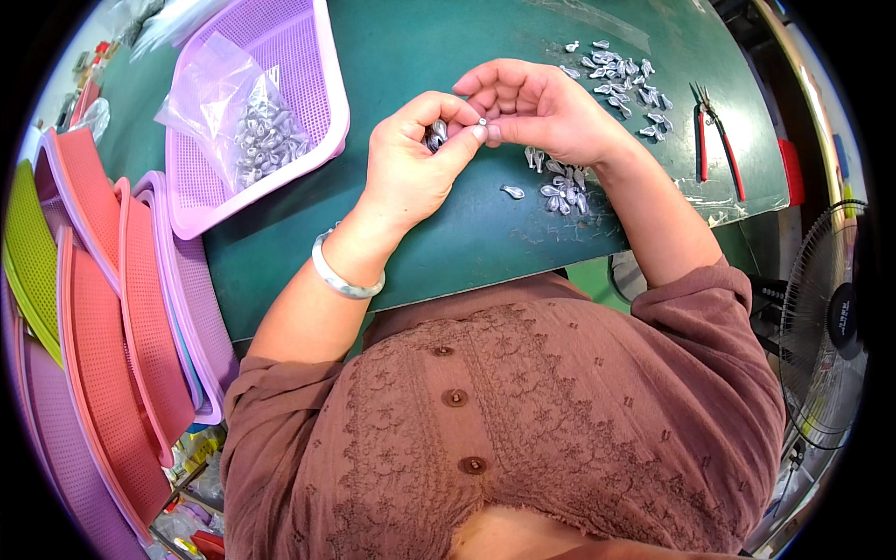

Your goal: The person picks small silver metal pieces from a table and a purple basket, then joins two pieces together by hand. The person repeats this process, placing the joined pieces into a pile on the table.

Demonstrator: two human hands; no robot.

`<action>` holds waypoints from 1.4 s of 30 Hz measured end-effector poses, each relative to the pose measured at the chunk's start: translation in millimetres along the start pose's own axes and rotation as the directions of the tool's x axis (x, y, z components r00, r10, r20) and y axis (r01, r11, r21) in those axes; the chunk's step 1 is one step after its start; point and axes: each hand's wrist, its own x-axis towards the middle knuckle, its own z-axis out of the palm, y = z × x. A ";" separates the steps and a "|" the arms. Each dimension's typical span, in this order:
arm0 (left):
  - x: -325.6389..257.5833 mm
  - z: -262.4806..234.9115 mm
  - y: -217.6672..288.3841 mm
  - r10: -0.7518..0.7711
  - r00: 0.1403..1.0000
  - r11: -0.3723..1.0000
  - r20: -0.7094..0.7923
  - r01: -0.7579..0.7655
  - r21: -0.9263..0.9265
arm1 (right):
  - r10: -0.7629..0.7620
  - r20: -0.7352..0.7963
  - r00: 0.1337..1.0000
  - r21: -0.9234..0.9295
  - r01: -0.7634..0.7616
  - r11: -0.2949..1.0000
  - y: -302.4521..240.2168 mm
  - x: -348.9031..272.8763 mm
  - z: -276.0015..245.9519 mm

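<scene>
Over the green table my two hands meet, fingertips close together. My left hand (415,154) is closed, with several small grey metal pieces (436,136) showing in its curled fingers. Thumb and forefinger of my right hand (537,110) pinch at a tiny metal piece (483,121), which the left fingertips also touch; most of it is hidden. Below my right hand lies a small pile of grey teardrop-shaped metal pieces (565,191), with one loose piece (512,191) to its left. A larger scatter of similar pieces (621,79) spreads beyond my right wrist.
A purple mesh basket (331,112) on the left holds a clear plastic bag (210,98) of similar grey pieces. Red-handled pliers (714,140) lie at the right. Pink, purple and green baskets (103,317) are stacked by the table's left edge. A fan (821,317) stands at right.
</scene>
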 end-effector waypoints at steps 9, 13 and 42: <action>0.3 -0.4 0.6 -0.028 0.999 1.000 -0.022 0.028 -0.010 | -0.164 -0.064 0.984 -0.230 0.145 0.962 3.0 -1.4 2.9; 1.0 -0.5 0.0 -0.060 0.998 0.996 -0.023 0.058 -0.068 | -0.260 -0.070 0.963 -0.348 0.220 0.911 3.3 -2.1 5.1; -0.1 -2.3 -0.3 0.027 0.999 0.998 -0.034 -0.025 0.053 | -0.018 -0.127 0.992 -0.009 0.017 1.000 -7.4 -3.5 3.6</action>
